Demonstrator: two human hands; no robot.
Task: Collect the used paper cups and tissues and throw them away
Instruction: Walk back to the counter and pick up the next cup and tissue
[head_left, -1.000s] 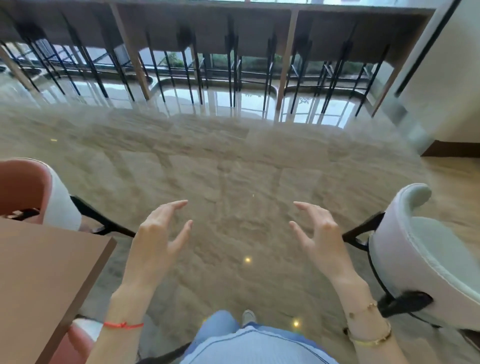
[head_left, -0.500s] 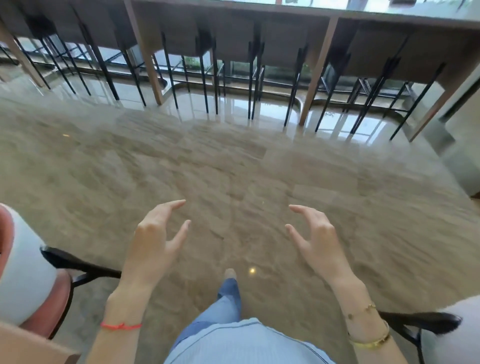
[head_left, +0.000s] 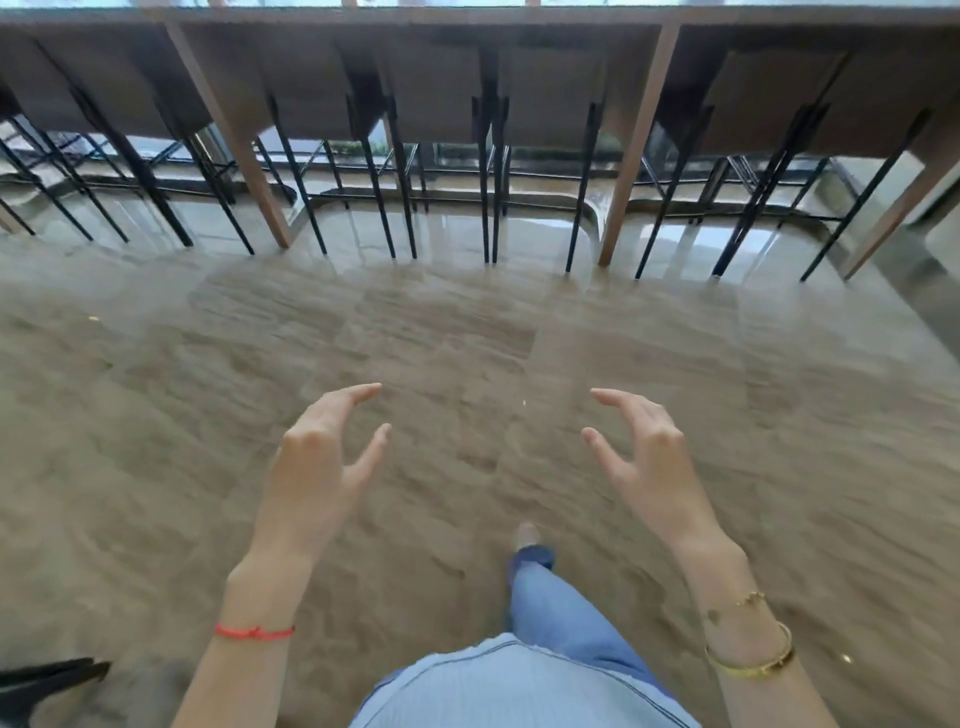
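Note:
No paper cup or tissue shows in the head view. My left hand is held out in front of me over the beige stone floor, fingers spread and curved, holding nothing. My right hand mirrors it about a shoulder width to the right, also spread and empty. A red string circles my left wrist and gold bracelets my right. Below the hands my leg in blue jeans steps forward.
A long wooden counter runs across the far side, with several black-legged bar stools tucked under it. A black chair leg pokes in at the bottom left corner. Open floor lies between me and the counter.
I have walked forward: the pink and white chairs and the brown table have slipped out of view, and the counter and stools are nearer. Both hands keep their spread pose.

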